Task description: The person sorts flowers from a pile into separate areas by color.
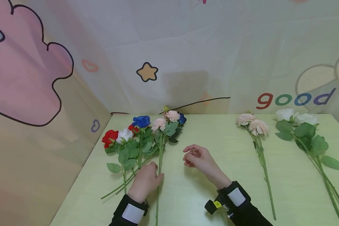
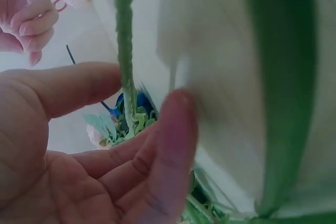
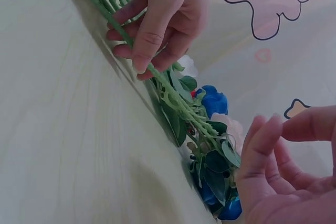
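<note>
At the left of the table lies a row of flowers. My left hand (image 1: 147, 182) is low over the stems, its thumb and curled fingers about the green stem (image 2: 125, 40) of a pink flower (image 1: 159, 124). That flower has two pale pink blooms and a small bud, and its stem points toward me. Beside it are a blue rose (image 1: 141, 121), a white rose (image 1: 125, 135) and a red rose (image 1: 110, 138), their stems crossing under the left hand. To the right, my right hand (image 1: 199, 160) hovers above the table with loosely bent fingers and holds nothing.
Another pink flower (image 1: 259, 127) lies to the right of my right hand. Farther right are white roses (image 1: 305, 118) with broad leaves and long stems. A printed cloth (image 1: 124, 62) hangs behind the table's (image 1: 214, 135) far edge.
</note>
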`<move>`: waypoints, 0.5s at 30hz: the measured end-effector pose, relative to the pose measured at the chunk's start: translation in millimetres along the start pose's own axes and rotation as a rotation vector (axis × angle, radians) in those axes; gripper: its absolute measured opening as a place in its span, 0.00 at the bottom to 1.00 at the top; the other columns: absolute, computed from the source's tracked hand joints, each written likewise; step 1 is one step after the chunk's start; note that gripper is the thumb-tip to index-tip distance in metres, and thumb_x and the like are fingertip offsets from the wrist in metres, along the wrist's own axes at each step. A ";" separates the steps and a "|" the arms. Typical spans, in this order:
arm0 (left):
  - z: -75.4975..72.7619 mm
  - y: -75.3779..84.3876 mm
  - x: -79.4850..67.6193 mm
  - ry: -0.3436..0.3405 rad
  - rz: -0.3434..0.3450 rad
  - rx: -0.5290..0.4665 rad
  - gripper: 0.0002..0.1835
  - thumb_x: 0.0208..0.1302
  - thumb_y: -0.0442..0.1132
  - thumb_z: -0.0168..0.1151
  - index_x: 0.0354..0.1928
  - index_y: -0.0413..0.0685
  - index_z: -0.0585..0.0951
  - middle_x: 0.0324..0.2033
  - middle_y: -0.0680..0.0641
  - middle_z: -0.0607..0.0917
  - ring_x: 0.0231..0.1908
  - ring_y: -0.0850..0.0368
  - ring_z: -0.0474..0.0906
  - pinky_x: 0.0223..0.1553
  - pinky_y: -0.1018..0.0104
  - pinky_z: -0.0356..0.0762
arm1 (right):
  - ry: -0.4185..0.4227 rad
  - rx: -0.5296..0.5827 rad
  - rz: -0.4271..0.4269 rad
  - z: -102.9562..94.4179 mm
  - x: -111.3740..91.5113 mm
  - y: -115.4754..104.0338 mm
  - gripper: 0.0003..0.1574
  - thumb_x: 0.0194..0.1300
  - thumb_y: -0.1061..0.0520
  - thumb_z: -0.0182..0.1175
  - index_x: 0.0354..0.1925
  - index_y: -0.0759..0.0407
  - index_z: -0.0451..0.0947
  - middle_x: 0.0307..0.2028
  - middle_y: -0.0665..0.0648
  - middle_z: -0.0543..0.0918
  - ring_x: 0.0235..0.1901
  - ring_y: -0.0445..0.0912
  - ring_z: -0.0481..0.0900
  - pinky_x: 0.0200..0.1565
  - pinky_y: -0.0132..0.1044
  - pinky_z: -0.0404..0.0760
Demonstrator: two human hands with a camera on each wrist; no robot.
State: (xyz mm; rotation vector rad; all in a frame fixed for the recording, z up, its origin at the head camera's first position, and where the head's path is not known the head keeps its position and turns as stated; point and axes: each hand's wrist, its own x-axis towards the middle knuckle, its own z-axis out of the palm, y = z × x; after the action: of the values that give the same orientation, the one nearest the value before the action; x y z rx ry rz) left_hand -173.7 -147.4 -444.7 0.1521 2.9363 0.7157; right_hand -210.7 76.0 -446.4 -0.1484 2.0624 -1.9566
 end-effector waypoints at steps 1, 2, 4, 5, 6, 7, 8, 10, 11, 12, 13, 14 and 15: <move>0.6 -0.1 0.0 0.002 0.007 -0.004 0.17 0.63 0.39 0.67 0.44 0.30 0.80 0.28 0.42 0.84 0.23 0.57 0.72 0.26 0.64 0.71 | -0.001 -0.001 -0.001 0.2 0.0 0.4 0.18 0.74 0.63 0.53 0.58 0.72 0.71 0.35 0.59 0.84 0.32 0.43 0.81 0.40 0.30 0.83; 1.1 -0.3 0.0 0.001 0.012 -0.011 0.16 0.63 0.38 0.67 0.44 0.30 0.80 0.26 0.44 0.83 0.22 0.58 0.71 0.25 0.65 0.70 | -0.003 -0.002 -0.003 0.2 0.0 0.5 0.18 0.74 0.63 0.53 0.58 0.72 0.71 0.35 0.59 0.84 0.32 0.43 0.81 0.40 0.30 0.83; 2.2 -1.0 0.6 -0.002 0.017 -0.028 0.15 0.62 0.36 0.67 0.43 0.29 0.81 0.23 0.47 0.80 0.21 0.58 0.70 0.25 0.66 0.69 | -0.007 -0.004 -0.009 -0.3 -0.2 0.1 0.19 0.73 0.63 0.53 0.58 0.72 0.71 0.34 0.58 0.84 0.32 0.43 0.81 0.40 0.30 0.83; 2.6 -1.2 0.9 -0.006 0.017 -0.040 0.14 0.62 0.36 0.66 0.43 0.30 0.81 0.22 0.47 0.80 0.21 0.59 0.70 0.25 0.67 0.69 | -0.008 -0.005 -0.011 -0.7 -0.3 -0.2 0.19 0.73 0.63 0.53 0.57 0.72 0.71 0.34 0.58 0.84 0.32 0.43 0.81 0.40 0.30 0.83; 2.9 -1.4 1.1 -0.013 0.016 -0.055 0.14 0.62 0.35 0.66 0.44 0.29 0.81 0.21 0.47 0.79 0.20 0.59 0.69 0.25 0.67 0.68 | -0.010 -0.006 -0.013 -1.2 -0.4 -0.6 0.19 0.73 0.63 0.53 0.58 0.73 0.71 0.34 0.58 0.84 0.32 0.43 0.81 0.40 0.30 0.83; 3.2 -1.6 1.4 -0.020 0.016 -0.071 0.15 0.62 0.35 0.66 0.44 0.29 0.81 0.21 0.48 0.79 0.20 0.59 0.69 0.25 0.67 0.68 | -0.011 -0.008 -0.014 -1.8 -0.4 -0.8 0.19 0.74 0.63 0.53 0.58 0.73 0.71 0.34 0.58 0.84 0.32 0.43 0.81 0.40 0.30 0.83; 3.5 -1.7 1.7 -0.027 0.017 -0.085 0.15 0.62 0.35 0.66 0.44 0.29 0.81 0.22 0.48 0.79 0.20 0.59 0.70 0.25 0.67 0.68 | -0.012 -0.010 -0.015 -2.5 -0.5 -1.1 0.19 0.74 0.62 0.53 0.58 0.72 0.71 0.34 0.57 0.84 0.32 0.43 0.81 0.40 0.30 0.83; 4.0 -1.7 2.1 -0.043 0.019 -0.115 0.15 0.63 0.36 0.65 0.45 0.29 0.82 0.23 0.47 0.80 0.22 0.59 0.71 0.25 0.67 0.69 | -0.013 -0.013 -0.016 -4.0 -0.6 -1.5 0.19 0.74 0.62 0.53 0.58 0.73 0.71 0.34 0.57 0.84 0.33 0.43 0.81 0.40 0.31 0.83; 4.1 -1.6 2.3 -0.053 0.017 -0.132 0.15 0.63 0.37 0.65 0.45 0.29 0.82 0.24 0.47 0.81 0.22 0.59 0.71 0.25 0.67 0.69 | -0.013 -0.013 -0.017 -4.8 -0.8 -1.7 0.19 0.74 0.62 0.53 0.58 0.73 0.71 0.34 0.57 0.84 0.33 0.42 0.81 0.40 0.31 0.83; 4.3 -1.5 2.6 -0.063 0.016 -0.147 0.15 0.64 0.37 0.64 0.45 0.29 0.82 0.24 0.47 0.81 0.23 0.59 0.72 0.25 0.67 0.69 | -0.014 -0.014 -0.019 -5.7 -1.1 -2.0 0.19 0.74 0.62 0.53 0.58 0.73 0.70 0.35 0.57 0.84 0.33 0.42 0.81 0.41 0.31 0.83; 4.2 -1.1 2.7 -0.071 0.015 -0.161 0.15 0.65 0.38 0.64 0.45 0.30 0.82 0.24 0.48 0.81 0.23 0.59 0.72 0.25 0.67 0.69 | -0.014 -0.014 -0.021 -6.6 -1.4 -2.4 0.19 0.74 0.62 0.53 0.58 0.73 0.70 0.35 0.57 0.84 0.33 0.42 0.81 0.41 0.31 0.83; 4.2 -0.8 2.8 -0.080 0.013 -0.176 0.14 0.66 0.38 0.63 0.45 0.30 0.82 0.22 0.49 0.80 0.22 0.59 0.72 0.25 0.67 0.69 | -0.014 -0.013 -0.023 -7.6 -1.9 -2.8 0.19 0.74 0.62 0.53 0.58 0.73 0.70 0.35 0.56 0.84 0.33 0.42 0.82 0.41 0.32 0.83; 4.1 -0.5 2.9 -0.087 0.014 -0.190 0.14 0.66 0.37 0.62 0.45 0.31 0.82 0.21 0.49 0.80 0.21 0.59 0.72 0.24 0.67 0.69 | -0.013 -0.011 -0.024 -8.6 -2.4 -3.3 0.20 0.74 0.62 0.53 0.58 0.73 0.70 0.34 0.56 0.84 0.33 0.42 0.82 0.41 0.32 0.84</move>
State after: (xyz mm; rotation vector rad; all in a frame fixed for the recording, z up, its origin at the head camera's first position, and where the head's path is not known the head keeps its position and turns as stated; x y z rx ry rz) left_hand -176.0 -145.6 -448.8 0.1815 2.7690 0.9590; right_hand -211.2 84.7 -442.6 -0.1887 2.0725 -1.9540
